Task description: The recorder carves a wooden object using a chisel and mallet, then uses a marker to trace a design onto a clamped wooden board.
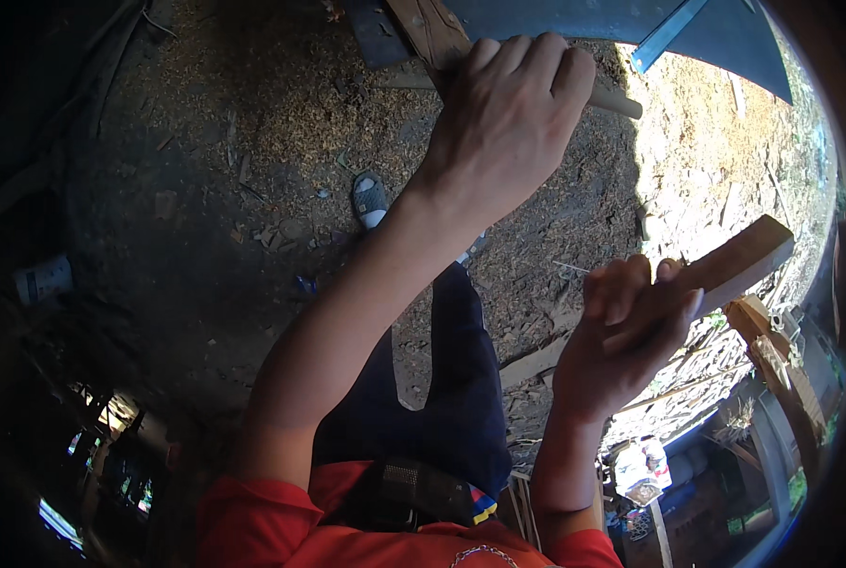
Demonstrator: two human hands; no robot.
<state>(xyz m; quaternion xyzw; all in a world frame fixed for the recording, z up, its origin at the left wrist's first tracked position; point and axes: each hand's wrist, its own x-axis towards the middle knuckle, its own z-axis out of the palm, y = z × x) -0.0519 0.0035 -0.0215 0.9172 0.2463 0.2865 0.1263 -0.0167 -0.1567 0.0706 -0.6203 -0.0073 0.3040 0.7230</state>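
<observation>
My left hand (522, 104) is stretched out ahead, its fingers closed over a round wooden stick (618, 101) whose end juts out to the right. Just beyond the knuckles, a rough wooden board (428, 33) runs up to the top edge; whether my hand also touches it is hidden. To the right and nearer, my right hand (622, 327) is palm up with a flat brown wooden block (726, 270) across it, between thumb and curled fingers. A thin pale sliver (571, 268) shows beside those fingers; I cannot make out what it is.
A dark sheet-like surface (555, 19) with a blue strip (667, 36) lies at the top. Sawdust and wood chips cover the ground (281, 133). Upright timbers (787, 379) stand at the right. My sandalled foot (370, 197) is below.
</observation>
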